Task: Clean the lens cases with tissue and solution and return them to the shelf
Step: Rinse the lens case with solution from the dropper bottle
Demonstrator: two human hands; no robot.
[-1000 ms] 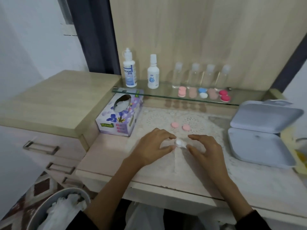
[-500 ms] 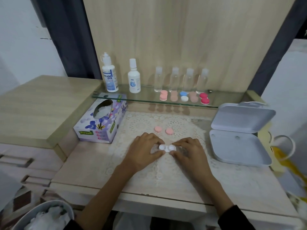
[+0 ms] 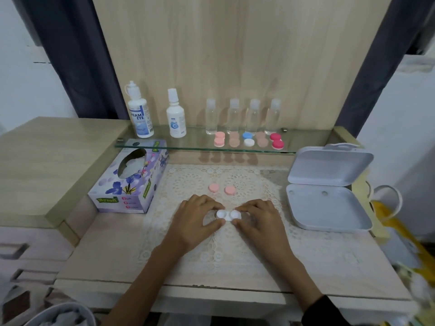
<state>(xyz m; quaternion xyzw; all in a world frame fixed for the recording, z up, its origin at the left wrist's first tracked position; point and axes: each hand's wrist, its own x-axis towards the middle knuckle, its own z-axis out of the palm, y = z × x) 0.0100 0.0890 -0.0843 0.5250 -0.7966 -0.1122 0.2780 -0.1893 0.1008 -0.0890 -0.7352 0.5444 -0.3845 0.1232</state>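
The left hand (image 3: 195, 217) and the right hand (image 3: 259, 220) are low on the lace mat (image 3: 235, 245) in the middle of the worktop (image 3: 106, 255). Between them is a white lens case (image 3: 228, 214) with two round cups side by side. The left hand's fingers (image 3: 211, 204) are bent and pinch the left cup from the far side and the near side. The right hand's fingers pinch the right cup the same way. The case is right at the fingertips of both hands. I cannot tell if it touches the mat.

Just past the fingers, two pink caps (image 3: 214, 187) lie on the mat. They are a little apart from each other and do not touch the hands.

Far past the fingers is a glass shelf (image 3: 202, 148). Two white solution bottles (image 3: 140, 114) stand on it, off to the left of the fingers. Four small clear bottles (image 3: 234, 116) stand straight beyond the fingers. In front of those bottles is a row of lens cases (image 3: 248, 139): pink, tan, blue and white, tan, and red.

Left of the left hand's fingers is a purple tissue box (image 3: 131, 184) with white tissue in its hole. Right of the right hand's fingers is a grey box (image 3: 327, 208) with its lid open.
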